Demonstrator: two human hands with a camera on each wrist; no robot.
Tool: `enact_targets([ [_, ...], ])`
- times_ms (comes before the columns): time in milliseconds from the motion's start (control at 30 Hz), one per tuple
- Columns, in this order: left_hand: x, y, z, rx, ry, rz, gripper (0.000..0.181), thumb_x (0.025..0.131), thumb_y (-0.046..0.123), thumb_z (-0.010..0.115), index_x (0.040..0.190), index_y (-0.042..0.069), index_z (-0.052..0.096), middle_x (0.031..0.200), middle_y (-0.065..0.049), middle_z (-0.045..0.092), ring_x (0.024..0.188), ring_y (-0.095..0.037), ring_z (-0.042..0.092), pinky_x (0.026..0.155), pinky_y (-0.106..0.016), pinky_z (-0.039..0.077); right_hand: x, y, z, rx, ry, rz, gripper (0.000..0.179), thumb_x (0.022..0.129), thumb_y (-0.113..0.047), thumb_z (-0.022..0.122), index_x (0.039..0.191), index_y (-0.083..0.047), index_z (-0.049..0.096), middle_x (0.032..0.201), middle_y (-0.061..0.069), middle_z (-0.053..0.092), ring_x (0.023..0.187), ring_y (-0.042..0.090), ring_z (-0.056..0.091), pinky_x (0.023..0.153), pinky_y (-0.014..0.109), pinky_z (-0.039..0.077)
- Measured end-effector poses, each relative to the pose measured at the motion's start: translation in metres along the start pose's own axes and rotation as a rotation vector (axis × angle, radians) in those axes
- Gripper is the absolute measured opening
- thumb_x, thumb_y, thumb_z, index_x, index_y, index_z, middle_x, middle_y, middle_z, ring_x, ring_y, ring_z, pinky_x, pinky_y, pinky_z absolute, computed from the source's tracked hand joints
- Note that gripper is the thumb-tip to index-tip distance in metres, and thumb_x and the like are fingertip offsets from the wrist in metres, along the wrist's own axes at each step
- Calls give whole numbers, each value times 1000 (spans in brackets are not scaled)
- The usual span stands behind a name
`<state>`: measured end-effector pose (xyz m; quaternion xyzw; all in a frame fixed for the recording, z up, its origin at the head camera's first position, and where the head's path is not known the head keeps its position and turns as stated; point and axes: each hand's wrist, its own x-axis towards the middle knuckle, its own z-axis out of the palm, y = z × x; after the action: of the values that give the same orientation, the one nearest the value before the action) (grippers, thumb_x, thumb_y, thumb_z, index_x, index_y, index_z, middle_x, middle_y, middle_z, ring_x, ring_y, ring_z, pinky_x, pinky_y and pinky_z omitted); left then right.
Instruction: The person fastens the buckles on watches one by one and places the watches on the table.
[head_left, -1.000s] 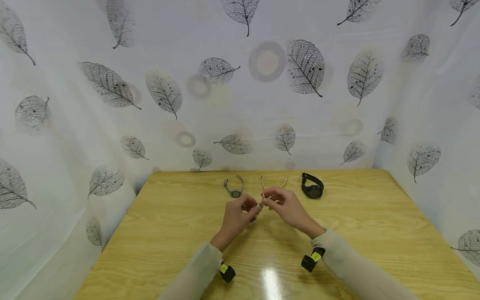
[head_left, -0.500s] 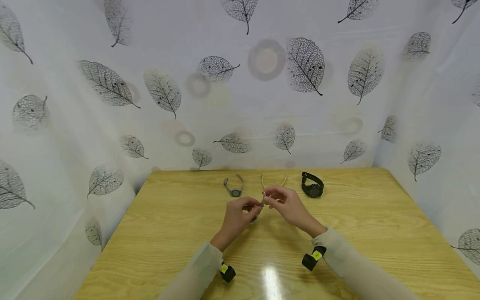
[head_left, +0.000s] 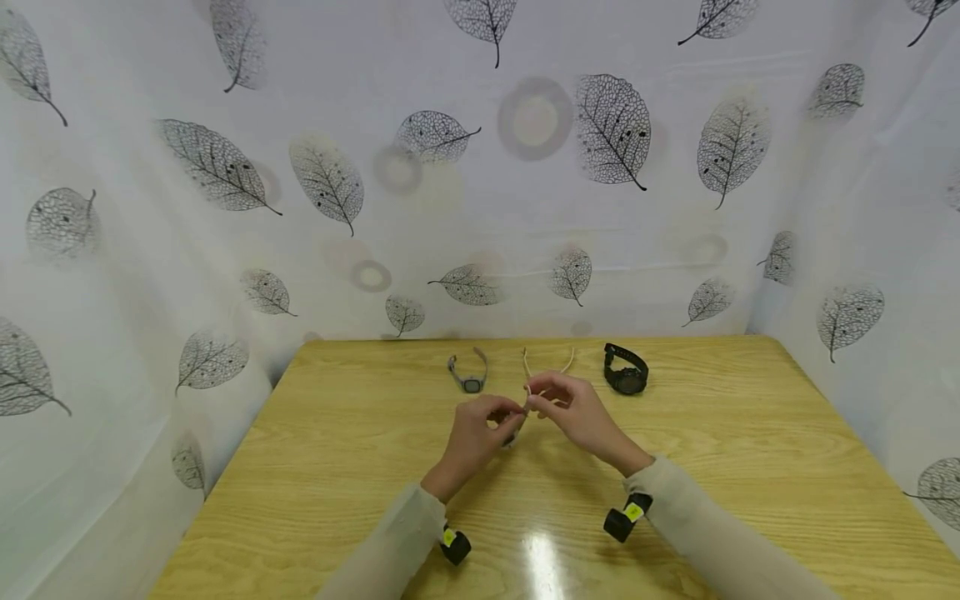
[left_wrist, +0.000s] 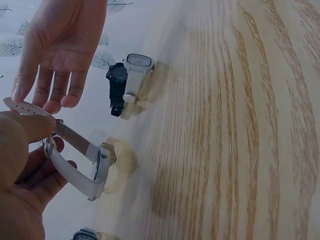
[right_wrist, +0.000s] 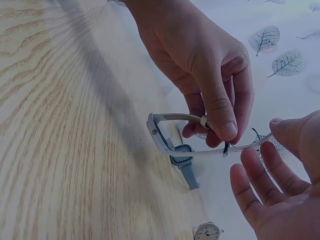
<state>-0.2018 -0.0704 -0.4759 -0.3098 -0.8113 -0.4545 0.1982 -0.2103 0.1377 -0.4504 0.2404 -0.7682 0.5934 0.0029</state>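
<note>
Between both hands hangs a white-strapped wristwatch (left_wrist: 80, 175), its strap looped and passed through the buckle (right_wrist: 226, 149). My left hand (head_left: 474, 433) pinches the strap at the buckle between thumb and fingers. The strap's free end (left_wrist: 22, 107) is pinched by my right hand (head_left: 581, 417), thumb against the fingers. Seen from the right wrist, the watch case (right_wrist: 158, 134) hangs on the far side of my left hand. In the head view the fingers mostly cover this watch, with part of its case (head_left: 510, 437) showing below the left fingers.
Along the table's (head_left: 337, 433) back lie a grey watch (head_left: 472, 384), a white watch (left_wrist: 137, 70) partly behind my right hand in the head view, and a black watch (head_left: 627, 380). A leaf-patterned white curtain (head_left: 525, 208) stands behind and at both sides.
My left fingertips have shifted slightly along the strap toward the right hand. Both hands otherwise stay in place, and the watches on the table have not moved.
</note>
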Motion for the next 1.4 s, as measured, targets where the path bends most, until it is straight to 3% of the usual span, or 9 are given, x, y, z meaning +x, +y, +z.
enact_targets([
  [167,-1,-2,1,15,2,5,6,91,5,78,97,5,78,91,-6,75,76,-13,70,68,-28,61,0,3,-1,-19,-6,0,22,101,-12,68,123,-7,69,117,13,69,95,34,69,80,45,62],
  [400,0,-2,2,13,20,25,6,91,4,79,97,3,78,90,-7,75,76,-15,71,68,-29,62,-1,5,-1,-2,-61,-3,20,102,-18,67,120,-9,69,117,22,67,98,46,68,83,55,59],
  [533,0,-2,3,-13,9,15,8,89,4,80,98,3,78,91,-8,76,77,-16,72,69,-27,61,-2,5,-2,-3,-48,-7,21,102,-18,67,121,-10,69,116,21,68,97,46,68,83,57,58],
  [833,-4,-2,1,-122,-72,-107,18,87,0,81,105,1,77,101,-9,76,88,-18,73,79,-30,62,-6,10,-2,15,-27,4,21,102,-17,67,121,-9,69,118,22,69,96,41,70,83,54,60],
  [967,-5,-1,1,-143,-20,-184,19,88,2,81,107,1,77,103,-9,76,94,-21,74,82,-32,62,-7,10,-2,19,-19,-18,20,103,-18,66,121,-10,69,115,13,73,95,34,71,82,52,60],
  [1133,-4,2,4,-199,70,-238,19,86,-5,80,104,-4,76,101,-16,76,93,-32,74,81,-43,62,-7,9,-1,12,45,-30,20,101,-18,68,120,-13,68,109,9,75,90,28,72,80,51,60],
  [1233,-2,3,3,-260,79,-278,20,85,-4,80,105,-6,75,101,-18,76,93,-35,73,82,-45,62,-7,8,0,-7,92,-36,17,100,-16,70,117,-13,70,107,9,75,88,28,72,78,48,61],
  [1400,1,4,-3,-299,60,-297,19,86,3,82,104,2,75,101,-11,76,94,-29,74,82,-37,62,-8,6,2,-38,135,-62,18,99,-11,70,117,-9,72,106,11,74,88,35,70,75,42,61],
])
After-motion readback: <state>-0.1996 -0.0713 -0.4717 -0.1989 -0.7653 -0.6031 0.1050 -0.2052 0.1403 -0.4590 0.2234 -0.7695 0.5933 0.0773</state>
